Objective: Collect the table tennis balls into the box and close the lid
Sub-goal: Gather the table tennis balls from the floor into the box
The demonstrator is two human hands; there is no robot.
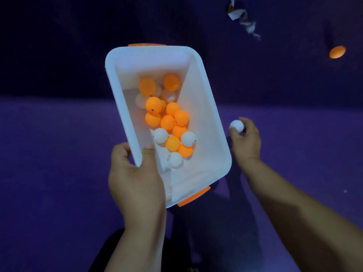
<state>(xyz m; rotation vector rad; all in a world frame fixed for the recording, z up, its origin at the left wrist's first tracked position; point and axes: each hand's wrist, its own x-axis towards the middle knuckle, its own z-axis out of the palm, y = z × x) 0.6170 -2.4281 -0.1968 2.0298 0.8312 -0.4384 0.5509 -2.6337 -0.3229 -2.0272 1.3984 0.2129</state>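
A dim room with a purple surface that darkens to near black farther off. On it lie one loose orange ball and one crumpled scrap, well apart from the white box. The box is lidless, with two orange latches, and holds about eleven orange balls and three clear white balls; paler ones at its far end are blurred. The left hand grips the box's near rim, thumb inside. Just beside the box, the right hand fingers pinch one white ball.

Far orange ball blurred; pale scrap partly beyond the top edge.
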